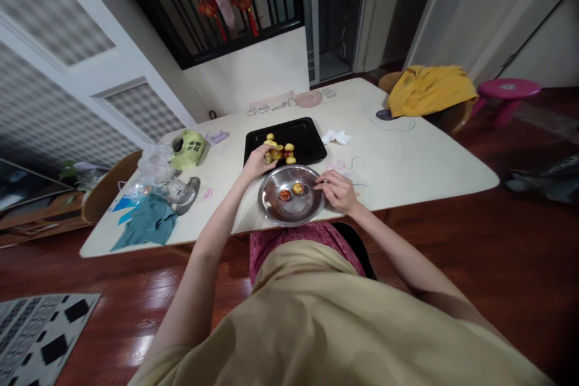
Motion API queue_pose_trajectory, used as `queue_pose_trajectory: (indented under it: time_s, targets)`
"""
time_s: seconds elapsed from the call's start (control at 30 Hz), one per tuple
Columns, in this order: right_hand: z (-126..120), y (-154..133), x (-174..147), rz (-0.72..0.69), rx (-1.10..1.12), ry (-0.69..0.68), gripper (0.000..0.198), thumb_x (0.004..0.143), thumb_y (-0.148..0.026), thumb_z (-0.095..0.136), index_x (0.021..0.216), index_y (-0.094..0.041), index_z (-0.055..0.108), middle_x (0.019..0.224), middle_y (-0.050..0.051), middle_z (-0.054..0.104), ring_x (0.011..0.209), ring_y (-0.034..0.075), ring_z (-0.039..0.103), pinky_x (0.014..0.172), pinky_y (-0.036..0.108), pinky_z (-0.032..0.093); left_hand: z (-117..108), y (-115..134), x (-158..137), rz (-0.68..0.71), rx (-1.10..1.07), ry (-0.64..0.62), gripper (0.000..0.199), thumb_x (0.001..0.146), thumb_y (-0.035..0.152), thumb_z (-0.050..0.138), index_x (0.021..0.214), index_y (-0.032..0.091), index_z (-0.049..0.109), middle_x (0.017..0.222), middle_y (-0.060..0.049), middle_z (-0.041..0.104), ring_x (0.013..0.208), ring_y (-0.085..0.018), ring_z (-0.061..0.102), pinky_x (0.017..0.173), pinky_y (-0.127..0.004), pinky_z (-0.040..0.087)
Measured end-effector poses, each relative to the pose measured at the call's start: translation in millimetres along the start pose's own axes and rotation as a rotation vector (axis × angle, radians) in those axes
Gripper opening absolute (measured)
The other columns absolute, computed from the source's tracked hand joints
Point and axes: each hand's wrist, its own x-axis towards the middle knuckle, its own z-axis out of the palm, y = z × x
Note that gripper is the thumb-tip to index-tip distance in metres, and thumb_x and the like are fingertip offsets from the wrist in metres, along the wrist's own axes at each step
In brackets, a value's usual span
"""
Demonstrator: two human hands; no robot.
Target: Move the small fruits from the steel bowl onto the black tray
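My left hand point(259, 161) reaches over the near left of a black baking tray point(301, 129), its fingers closed around a small yellow ball point(268, 157). Several more yellow balls point(289, 148) lie close by in the tray, with darker glossy pieces among them. In front of the tray, near the table edge, stands a round metal bowl point(294, 212). Inside it are a yellow-brown ball point(298, 188) and a glossy orange-red ball point(284, 195). My right hand point(338, 191) is at the bowl's right rim, fingertips pinched together; what they hold, if anything, is too small to make out.
A crumpled white tissue point(336, 137) lies right of the tray. Along the table's left side are a green bag point(190, 149), clear plastic packaging point(156, 163) and a teal cloth point(149, 222). A yellow garment point(429, 91) hangs on a chair at the right, near a pink stool point(509, 89).
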Motion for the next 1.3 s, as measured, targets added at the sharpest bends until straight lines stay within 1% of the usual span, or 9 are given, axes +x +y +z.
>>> queue_pose_trajectory:
  time_s: [0.1, 0.2, 0.4, 0.5, 0.6, 0.67, 0.9, 1.07, 1.3]
  targets:
    - [0, 0, 0, -0.004, -0.005, -0.004, 0.042, 0.108, -0.029, 0.043, 0.091, -0.022, 0.081, 0.094, 0.010, 0.076, 0.090, 0.024, 0.069, 0.077, 0.042, 0.058, -5, 22, -17, -0.050, -0.090, 0.137, 0.028, 0.087, 0.020, 0.069, 0.115, 0.018, 0.064, 0.118, -0.010, 0.073, 0.105, -0.021, 0.071, 0.091, -0.031, 0.059]
    - [0, -1, 1, -0.009, -0.021, -0.014, 0.044, 0.109, -0.029, 0.042, 0.089, -0.022, 0.080, 0.094, 0.010, 0.076, 0.090, 0.024, 0.069, 0.076, 0.042, 0.057, -9, 49, -38, -0.073, -0.225, 0.186, 0.028, 0.088, 0.024, 0.070, 0.115, 0.017, 0.063, 0.117, -0.010, 0.072, 0.090, -0.017, 0.071, 0.078, -0.027, 0.060]
    - [0, -1, 1, -0.013, -0.024, -0.008, 0.044, 0.108, -0.027, 0.042, 0.088, -0.022, 0.080, 0.092, 0.011, 0.076, 0.089, 0.024, 0.068, 0.075, 0.042, 0.057, -7, 95, -74, -0.041, -0.310, 0.088, 0.030, 0.087, 0.024, 0.072, 0.116, 0.018, 0.065, 0.117, -0.007, 0.073, 0.075, -0.012, 0.068, 0.073, -0.026, 0.059]
    - [0, 0, 1, 0.004, -0.025, -0.021, 0.044, 0.108, -0.028, 0.042, 0.089, -0.022, 0.080, 0.093, 0.011, 0.076, 0.089, 0.024, 0.068, 0.076, 0.043, 0.057, -2, 107, -81, -0.009, -0.268, 0.019, 0.030, 0.090, 0.024, 0.071, 0.118, 0.020, 0.066, 0.118, -0.008, 0.074, 0.089, -0.018, 0.072, 0.079, -0.029, 0.060]
    - [0, 0, 0, -0.005, -0.028, -0.023, 0.044, 0.109, -0.029, 0.042, 0.089, -0.022, 0.080, 0.092, 0.011, 0.075, 0.089, 0.024, 0.068, 0.076, 0.043, 0.057, 1, 112, -81, 0.057, -0.210, -0.047, 0.027, 0.094, 0.026, 0.071, 0.120, 0.022, 0.068, 0.120, -0.009, 0.075, 0.110, -0.024, 0.072, 0.095, -0.036, 0.060]
    - [0, 1, 0, -0.018, -0.028, -0.021, 0.043, 0.109, -0.029, 0.042, 0.089, -0.022, 0.080, 0.092, 0.011, 0.075, 0.089, 0.024, 0.068, 0.076, 0.042, 0.057, 3, 114, -78, 0.086, -0.162, -0.091, 0.025, 0.095, 0.028, 0.072, 0.119, 0.022, 0.070, 0.120, -0.009, 0.075, 0.113, -0.025, 0.071, 0.101, -0.039, 0.058]
    - [0, 1, 1, -0.033, -0.020, -0.002, 0.041, 0.109, -0.027, 0.043, 0.091, -0.021, 0.080, 0.093, 0.011, 0.075, 0.090, 0.024, 0.068, 0.076, 0.041, 0.057, 13, 114, -64, 0.225, 0.109, -0.302, 0.030, 0.088, 0.028, 0.083, 0.114, 0.021, 0.071, 0.115, -0.009, 0.074, 0.116, -0.029, 0.066, 0.101, -0.042, 0.053]
    - [0, 0, 0, -0.032, -0.033, -0.004, 0.041, 0.108, -0.026, 0.044, 0.090, -0.021, 0.079, 0.093, 0.010, 0.076, 0.090, 0.023, 0.068, 0.076, 0.041, 0.057, 20, 118, -56, 0.289, 0.273, -0.394, 0.031, 0.088, 0.026, 0.084, 0.115, 0.019, 0.070, 0.117, -0.010, 0.073, 0.122, -0.030, 0.062, 0.101, -0.041, 0.046]
    - [0, -1, 1, -0.052, -0.044, 0.001, 0.039, 0.107, -0.022, 0.045, 0.090, -0.021, 0.079, 0.092, 0.010, 0.076, 0.090, 0.023, 0.068, 0.075, 0.040, 0.058, 30, 118, -53, 0.322, 0.330, -0.455, 0.027, 0.093, 0.023, 0.077, 0.119, 0.019, 0.071, 0.120, -0.008, 0.073, 0.124, -0.027, 0.061, 0.103, -0.038, 0.042]
